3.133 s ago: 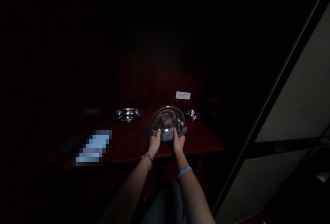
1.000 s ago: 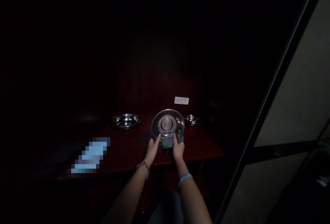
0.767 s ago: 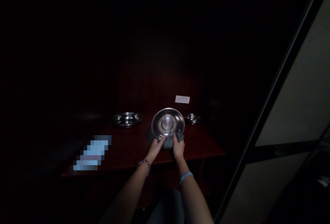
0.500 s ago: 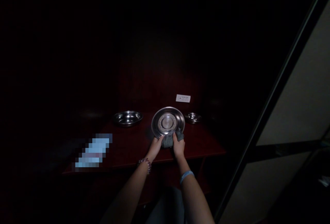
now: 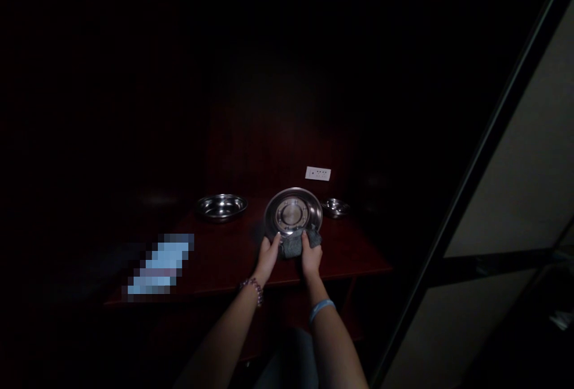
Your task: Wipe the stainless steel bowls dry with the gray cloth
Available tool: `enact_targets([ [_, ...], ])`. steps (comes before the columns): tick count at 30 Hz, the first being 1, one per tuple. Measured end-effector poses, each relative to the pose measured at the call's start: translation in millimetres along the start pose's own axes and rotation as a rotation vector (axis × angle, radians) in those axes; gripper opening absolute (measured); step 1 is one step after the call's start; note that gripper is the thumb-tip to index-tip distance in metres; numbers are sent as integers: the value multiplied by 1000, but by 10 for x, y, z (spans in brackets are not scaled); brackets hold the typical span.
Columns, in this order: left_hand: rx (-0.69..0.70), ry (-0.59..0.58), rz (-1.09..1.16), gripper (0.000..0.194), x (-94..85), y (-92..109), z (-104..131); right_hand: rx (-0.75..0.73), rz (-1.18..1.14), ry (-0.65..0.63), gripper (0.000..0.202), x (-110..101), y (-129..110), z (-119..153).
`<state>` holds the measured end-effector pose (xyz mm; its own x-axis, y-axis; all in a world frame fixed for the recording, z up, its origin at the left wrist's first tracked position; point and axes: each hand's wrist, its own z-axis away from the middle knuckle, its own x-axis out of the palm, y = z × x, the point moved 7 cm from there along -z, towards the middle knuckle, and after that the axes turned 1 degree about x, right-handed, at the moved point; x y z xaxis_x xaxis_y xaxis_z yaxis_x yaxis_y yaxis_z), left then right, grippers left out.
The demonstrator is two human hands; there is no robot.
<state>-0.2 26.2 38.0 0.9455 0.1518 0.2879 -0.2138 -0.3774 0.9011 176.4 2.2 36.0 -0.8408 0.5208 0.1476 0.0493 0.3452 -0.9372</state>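
Observation:
A round metal dish [image 5: 292,213] is held tilted up above the dark red desk [image 5: 215,263], its flat centre facing me. My left hand [image 5: 267,259] grips its lower left rim, with the thumb on the near face. At the lower right rim, my right hand [image 5: 311,256] is closed on a grey cloth [image 5: 292,245], pressing it against the dish. The cloth spans the gap between both hands and hangs over the rim. The fingers behind the dish are hidden.
A wide metal bowl [image 5: 222,207] stands at the back left of the desk, and small metal bowls [image 5: 336,207] at the back right. A blurred pale blue item [image 5: 162,265] lies front left. A white socket [image 5: 318,173] is on the back wall.
My left hand has shifted slightly left along the rim, its thumb now off the cloth's edge. The dish and cloth have moved very slightly; both stay held.

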Motion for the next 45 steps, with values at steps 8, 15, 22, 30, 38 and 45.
enact_targets([
  [8, 35, 24, 47, 43, -23, 33, 14, -41, 18, -33, 44, 16, -15, -9],
  [15, 76, -124, 12, 63, 75, -28, -1, -27, 15, -6, 46, -13, 77, -63],
  [22, 76, -158, -46, 56, 84, -77, -22, -28, -41, 11, 45, -10, 76, -54],
  [30, -28, -163, -36, 49, 65, -230, -94, -28, -58, -21, 44, 24, 84, -45],
  [38, 28, 64, 14, 52, -117, -77, -77, -24, -98, -89, 46, 89, 31, -24],
  [45, 29, 103, 11, 51, -142, -5, -36, -10, -117, -52, 47, 60, 18, -14],
])
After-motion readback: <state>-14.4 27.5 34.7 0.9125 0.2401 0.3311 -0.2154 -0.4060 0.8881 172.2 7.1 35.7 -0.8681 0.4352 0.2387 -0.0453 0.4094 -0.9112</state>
